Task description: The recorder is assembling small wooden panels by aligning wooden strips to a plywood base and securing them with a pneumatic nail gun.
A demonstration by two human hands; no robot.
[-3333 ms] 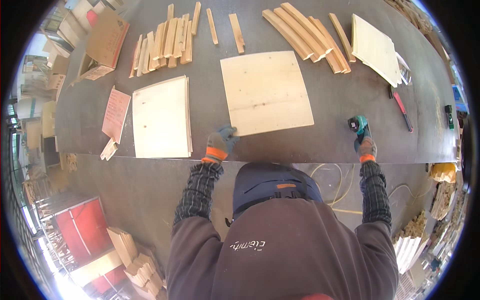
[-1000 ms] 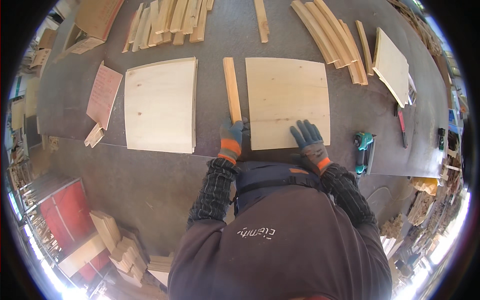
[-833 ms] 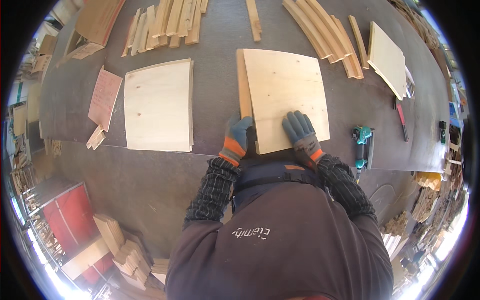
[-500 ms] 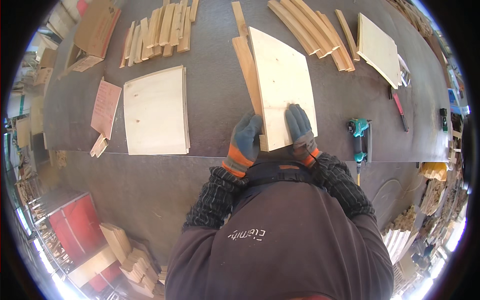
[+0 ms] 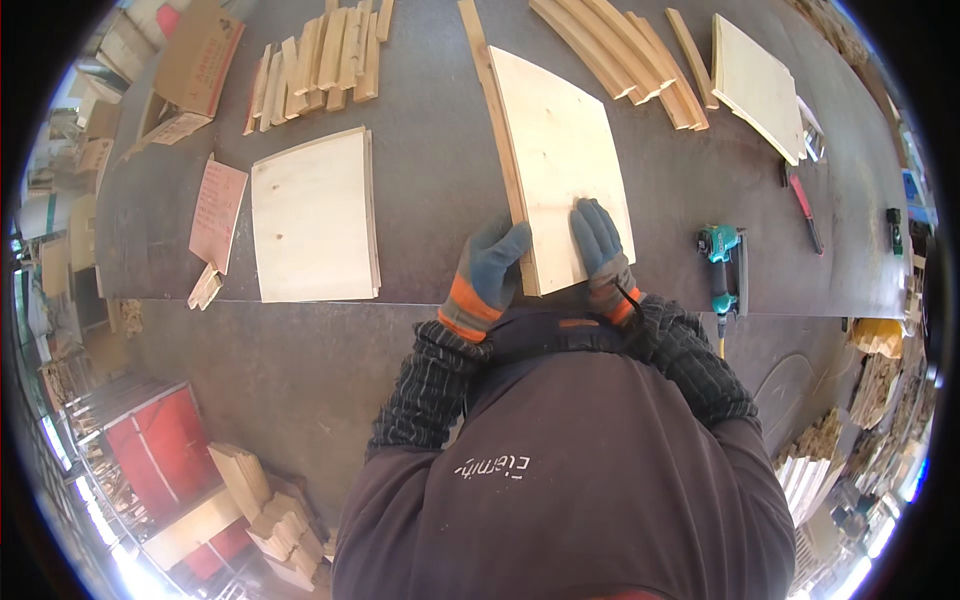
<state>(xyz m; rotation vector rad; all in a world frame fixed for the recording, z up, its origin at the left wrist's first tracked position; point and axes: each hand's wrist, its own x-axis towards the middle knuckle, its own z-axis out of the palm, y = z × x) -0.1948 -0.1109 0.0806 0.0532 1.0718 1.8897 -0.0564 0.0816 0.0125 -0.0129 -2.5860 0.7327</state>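
A pale plywood panel [image 5: 560, 150] is in front of me at the middle of the bench, with a narrow wooden strip [image 5: 507, 165] along its left edge. My left hand [image 5: 488, 268], in a grey-blue and orange work glove, is closed at the near left corner, its thumb against the strip and its other fingers partly hidden. My right hand [image 5: 602, 248], gloved alike, lies on the near right part of the panel with fingers stretched out flat. The thumb on that side is hidden. Beyond the panel's far left corner, more wooden strip [image 5: 472, 28] shows.
A teal nail gun [image 5: 720, 262] with a hose lies at right, beyond it a red-handled tool [image 5: 802, 205]. Plywood panels [image 5: 312, 220] lie left, others [image 5: 755, 90] far right. Straight strips [image 5: 335, 55] and curved strips [image 5: 600, 45] lie farther back. A cardboard box [image 5: 195, 70] stands far left.
The strip's far end has swung in against the panel's left edge, closing the angled gap. Strip and edge now run in line. Both hands stay at nearly the same spots.
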